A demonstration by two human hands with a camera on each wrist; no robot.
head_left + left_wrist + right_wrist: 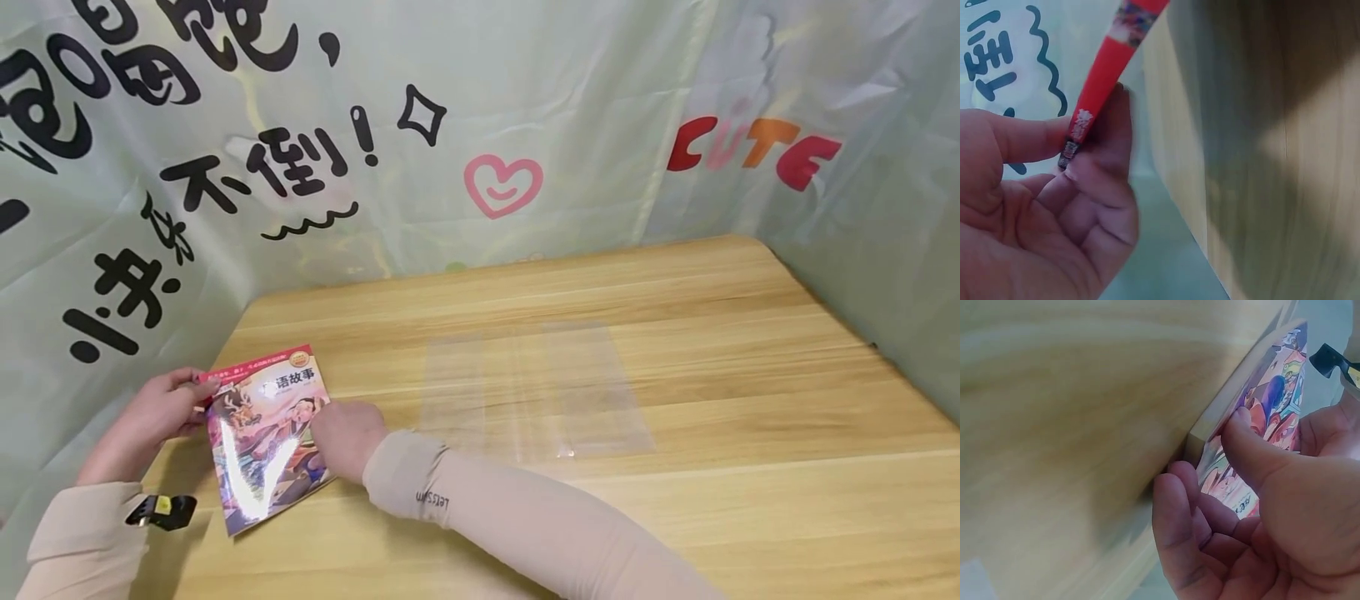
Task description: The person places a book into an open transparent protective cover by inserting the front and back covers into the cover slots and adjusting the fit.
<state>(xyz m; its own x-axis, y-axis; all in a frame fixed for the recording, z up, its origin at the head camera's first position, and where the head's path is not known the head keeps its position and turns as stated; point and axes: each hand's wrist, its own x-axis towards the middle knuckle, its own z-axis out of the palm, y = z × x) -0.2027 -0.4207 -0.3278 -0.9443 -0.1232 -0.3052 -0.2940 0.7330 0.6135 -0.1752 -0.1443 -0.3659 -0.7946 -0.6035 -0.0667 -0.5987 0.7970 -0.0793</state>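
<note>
A glossy picture book (pixel 267 442) is lying toward 8 o'clock in the head view, over the bench (pixel 750 375), its cover facing up and its red band running along the 12 o'clock edge. Both hands are gripping it. The left hand (pixel 167 406) is pinching the spine side between 9 and 10 o'clock of the book, the thumb pressing on the cover and the fingers bending behind. The right hand (pixel 348 437) is holding the opposite edge at 3 o'clock, its thumb resting on the cover and its other fingers curling at the page edges. Whether the book's underside is touching the bench, I cannot tell. A clear plastic sheet (pixel 536 396) is lying flat on the bench near 3 o'clock from the book. A black device (pixel 163 511) is sitting at the left sleeve (pixel 90 529). Behind, a pale backdrop (pixel 592 83) is showing a pink heart (pixel 502 185) at 12 o'clock and coloured "CUTE" lettering (pixel 793 167) toward 2 o'clock.
</note>
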